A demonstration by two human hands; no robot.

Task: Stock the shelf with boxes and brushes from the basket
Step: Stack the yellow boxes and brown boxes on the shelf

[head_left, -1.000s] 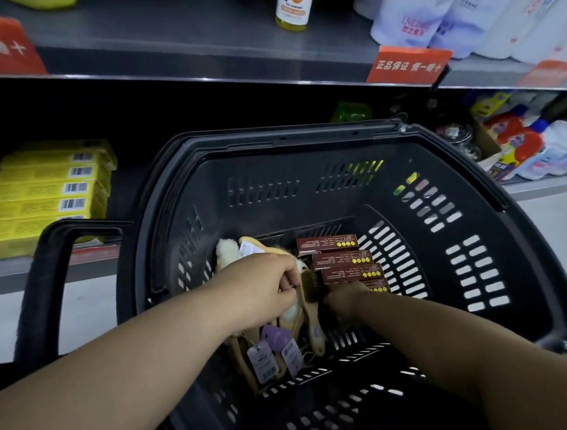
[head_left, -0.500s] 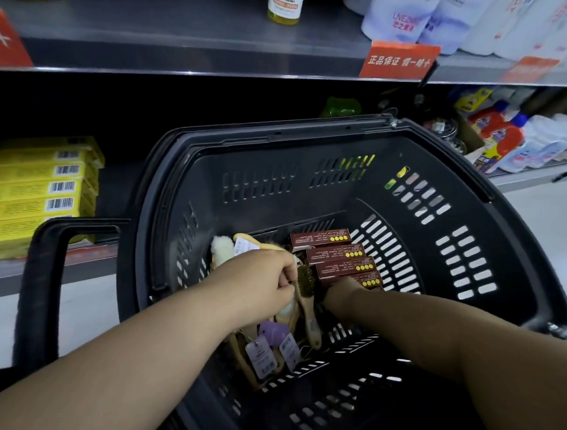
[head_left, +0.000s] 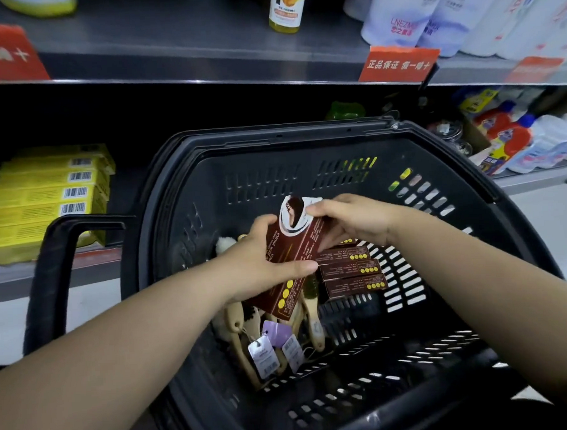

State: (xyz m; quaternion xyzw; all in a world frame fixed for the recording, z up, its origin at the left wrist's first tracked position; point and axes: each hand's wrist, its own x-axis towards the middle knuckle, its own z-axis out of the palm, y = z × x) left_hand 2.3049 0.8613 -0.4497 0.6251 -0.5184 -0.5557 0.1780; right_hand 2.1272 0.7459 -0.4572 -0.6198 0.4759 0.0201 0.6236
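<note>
1. The person's left grip [head_left: 265, 264] is curling round the lower half of a brown box [head_left: 298, 243], its thumb lying across the box's face.
2. The right grip [head_left: 350, 220] is pinching the same box's upper end, beside a printed picture of hair.
3. The box is hanging tilted over the inside of the black basket [head_left: 272, 140].
4. A stack of brown boxes [head_left: 351, 270] is lying on the basket floor, just right of the held one.
5. Wooden brushes [head_left: 314, 320] with paper tags [head_left: 264, 357] are lying beneath the left grip.
6. Yellow boxes [head_left: 47, 199] are sitting on the lower shelf [head_left: 25, 278], left of the basket.
</note>
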